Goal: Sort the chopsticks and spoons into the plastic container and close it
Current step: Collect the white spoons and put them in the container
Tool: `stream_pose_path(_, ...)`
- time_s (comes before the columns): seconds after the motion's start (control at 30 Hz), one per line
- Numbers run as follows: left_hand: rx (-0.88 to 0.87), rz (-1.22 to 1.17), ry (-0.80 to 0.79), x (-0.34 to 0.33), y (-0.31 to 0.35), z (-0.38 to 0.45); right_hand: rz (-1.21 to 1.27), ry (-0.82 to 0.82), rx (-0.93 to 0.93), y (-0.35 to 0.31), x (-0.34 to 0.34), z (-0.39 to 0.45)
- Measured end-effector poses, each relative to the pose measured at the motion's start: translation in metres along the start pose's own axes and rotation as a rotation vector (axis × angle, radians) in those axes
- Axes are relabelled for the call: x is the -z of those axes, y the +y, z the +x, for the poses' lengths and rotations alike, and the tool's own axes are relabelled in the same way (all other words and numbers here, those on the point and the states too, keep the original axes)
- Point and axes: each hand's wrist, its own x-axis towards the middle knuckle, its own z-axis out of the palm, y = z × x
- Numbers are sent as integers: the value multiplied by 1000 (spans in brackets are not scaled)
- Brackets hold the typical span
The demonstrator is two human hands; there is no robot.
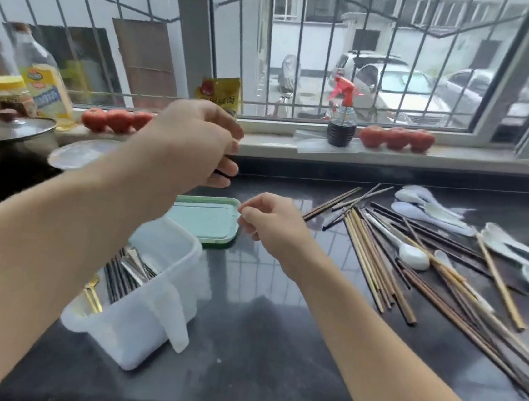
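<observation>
A glossy black stone counter [257,346] fills the lower frame. Lower left stands the container [147,312], a translucent white plastic box with rounded corners, holding thin metal cutlery and 1 gold-coloured piece at its near end. Just behind it, at centre, lies the lid [204,220], a flat mint-green rectangle with a darker rim.

At right, the chopsticks [397,263] lie in a loose heap, long slim sticks of pale and dark wood, too many and too overlapped to count. Among them rest glossy white ceramic spoons [414,255], about 8.

The left hand [190,147], raised at centre left, has curled fingers pinching something small and dark. The right hand [270,224], at centre, is loosely curled, fingertips at the lid's right edge; whether it grips the lid, I cannot tell.

On the sill sit 6 smooth red tomatoes [397,137], 3 left and 3 right.
</observation>
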Motion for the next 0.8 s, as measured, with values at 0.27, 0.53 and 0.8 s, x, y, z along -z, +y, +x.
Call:
stream_pose_path(0.27, -13, -461, 23, -188, -70, -29, -83, 299, -87, 69, 124, -80)
stream_pose_path(0.53, 85, -225, -318, -257, -118, -13, -483, 659, -205, 125, 231, -120)
stream_pose_path(0.8, 88, -309, -295, -252, -133, -7, -1153, 771, -410, 155, 313, -76)
